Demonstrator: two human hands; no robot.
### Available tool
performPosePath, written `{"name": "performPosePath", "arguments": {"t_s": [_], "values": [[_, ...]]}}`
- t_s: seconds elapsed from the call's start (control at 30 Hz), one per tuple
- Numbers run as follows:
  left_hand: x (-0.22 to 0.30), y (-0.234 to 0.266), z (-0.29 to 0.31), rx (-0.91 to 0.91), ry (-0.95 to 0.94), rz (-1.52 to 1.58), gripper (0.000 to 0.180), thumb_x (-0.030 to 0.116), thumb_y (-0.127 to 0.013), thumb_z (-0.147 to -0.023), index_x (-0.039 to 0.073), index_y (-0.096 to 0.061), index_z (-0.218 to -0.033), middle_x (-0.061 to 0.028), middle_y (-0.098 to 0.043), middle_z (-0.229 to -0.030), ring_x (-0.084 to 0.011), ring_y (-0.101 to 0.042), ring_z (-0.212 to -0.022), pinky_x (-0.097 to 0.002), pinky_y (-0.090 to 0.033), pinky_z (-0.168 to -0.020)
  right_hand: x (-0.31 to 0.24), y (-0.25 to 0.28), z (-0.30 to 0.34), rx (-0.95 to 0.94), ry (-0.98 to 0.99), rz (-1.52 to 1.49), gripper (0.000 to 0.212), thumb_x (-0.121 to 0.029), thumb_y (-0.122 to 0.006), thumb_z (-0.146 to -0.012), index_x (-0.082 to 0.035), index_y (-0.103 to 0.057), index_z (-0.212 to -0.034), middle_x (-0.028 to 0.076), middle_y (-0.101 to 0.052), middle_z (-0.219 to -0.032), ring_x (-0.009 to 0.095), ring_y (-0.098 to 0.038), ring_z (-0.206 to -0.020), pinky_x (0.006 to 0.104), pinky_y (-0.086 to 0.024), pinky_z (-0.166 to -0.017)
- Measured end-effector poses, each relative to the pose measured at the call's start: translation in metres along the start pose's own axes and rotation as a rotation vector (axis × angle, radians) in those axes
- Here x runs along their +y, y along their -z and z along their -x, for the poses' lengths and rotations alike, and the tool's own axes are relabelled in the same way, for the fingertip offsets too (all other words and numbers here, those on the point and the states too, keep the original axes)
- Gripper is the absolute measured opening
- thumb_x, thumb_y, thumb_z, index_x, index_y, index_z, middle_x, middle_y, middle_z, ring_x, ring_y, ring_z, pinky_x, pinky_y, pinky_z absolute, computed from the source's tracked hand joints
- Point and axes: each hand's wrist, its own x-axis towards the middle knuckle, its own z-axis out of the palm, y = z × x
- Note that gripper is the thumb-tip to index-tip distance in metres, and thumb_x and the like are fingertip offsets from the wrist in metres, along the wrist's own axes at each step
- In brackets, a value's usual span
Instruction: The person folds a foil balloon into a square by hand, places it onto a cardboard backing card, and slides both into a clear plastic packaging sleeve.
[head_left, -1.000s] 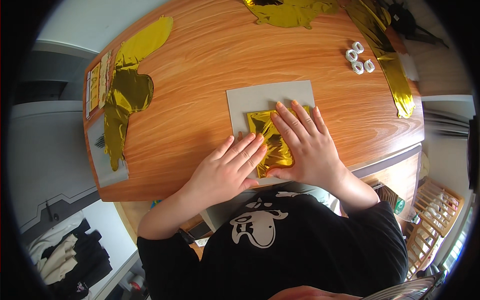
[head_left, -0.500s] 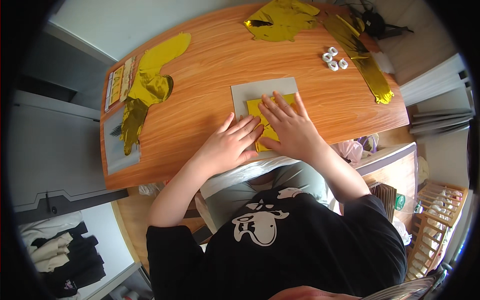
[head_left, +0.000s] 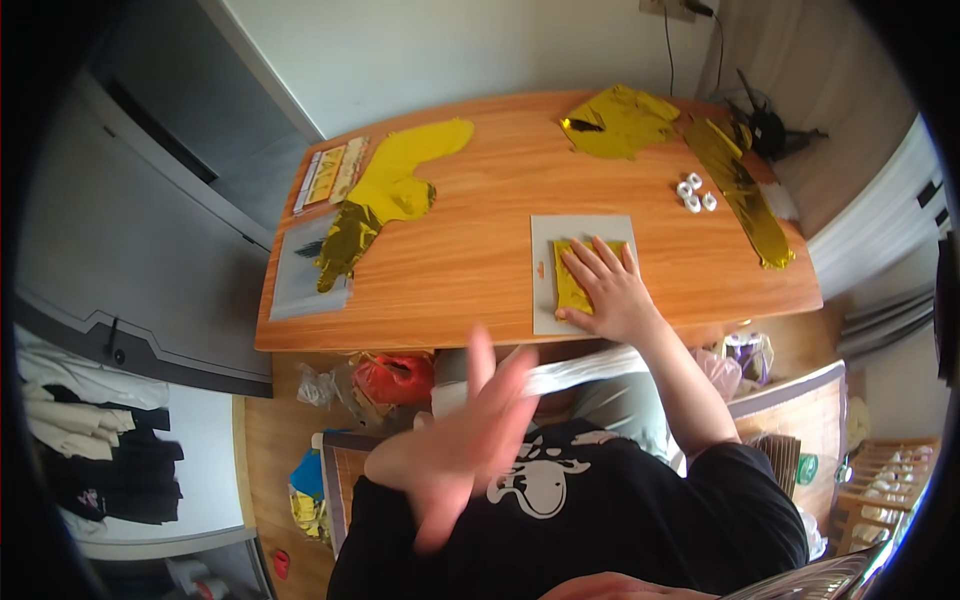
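Observation:
A folded gold foil balloon [head_left: 571,290] lies flat on a grey card sheet [head_left: 544,312] with a hang slot, near the table's front edge. My right hand [head_left: 612,293] rests palm-down over it, fingers spread, hiding much of its right side. My left hand [head_left: 460,440] is raised in front of my chest, away from the table. Motion blurs it, but its fingers look stretched apart with nothing visible in them.
More flat gold foil balloons lie on the wooden table [head_left: 470,270]: one at the left [head_left: 395,180], another at the back [head_left: 620,120], a third at the right [head_left: 740,190]. Several white rolls [head_left: 691,190] sit back right. A black cable bundle [head_left: 765,130] is at the corner.
My left hand has lifted off the foil and swung back toward my chest. My right hand stays flat on the foil. The view has shifted, showing more wall and floor.

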Motion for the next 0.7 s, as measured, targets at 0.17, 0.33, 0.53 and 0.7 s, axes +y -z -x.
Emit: {"name": "performPosePath", "arguments": {"t_s": [0.17,0.33,0.53,0.7], "values": [[0.050,0.014,0.064,0.321,1.194,-0.684,0.049,0.028,-0.060,-0.099,0.027,-0.054,-0.147,-0.0006,-0.070,-0.132,-0.0410,-0.070,-0.099,-0.0612,-0.045,-0.087,-0.006,0.005,0.000,-0.046,-0.024,0.013,0.091,-0.071,-0.059,-0.090,-0.015,-0.041,-0.159,0.010,-0.036,-0.166,0.036,-0.027,-0.155,0.0688,-0.013,-0.122],[0.037,-0.015,0.060,0.546,1.207,-0.479,0.048,0.037,-0.065,-0.100,0.028,-0.055,-0.146,0.0063,-0.068,-0.134,-0.0341,-0.063,-0.108,-0.0526,-0.043,-0.098,-0.014,0.006,-0.004,-0.069,-0.022,-0.010,0.089,-0.070,-0.059,-0.091,-0.014,-0.043,-0.158,0.010,-0.035,-0.167,0.035,-0.026,-0.156,0.0697,-0.014,-0.121],[-0.008,-0.157,0.037,1.445,1.090,1.227,0.034,0.015,-0.058,-0.105,0.004,-0.064,-0.136,-0.0126,-0.058,-0.148,-0.0274,-0.055,-0.133,-0.0369,-0.045,-0.107,-0.014,0.003,-0.009,-0.090,-0.038,0.049,0.089,-0.069,-0.057,-0.092,-0.016,-0.038,-0.161,0.010,-0.035,-0.167,0.034,-0.024,-0.157,0.0653,-0.013,-0.124],[-0.006,-0.414,0.054,0.735,1.622,1.451,0.029,0.030,-0.069,-0.099,0.013,-0.077,-0.121,-0.0096,-0.071,-0.129,-0.0245,-0.067,-0.119,-0.0369,-0.049,-0.102,-0.019,0.012,-0.008,-0.096,-0.044,0.013,0.089,-0.068,-0.060,-0.090,-0.018,-0.040,-0.160,0.009,-0.035,-0.167,0.033,-0.025,-0.157,0.0649,-0.012,-0.125]]}}
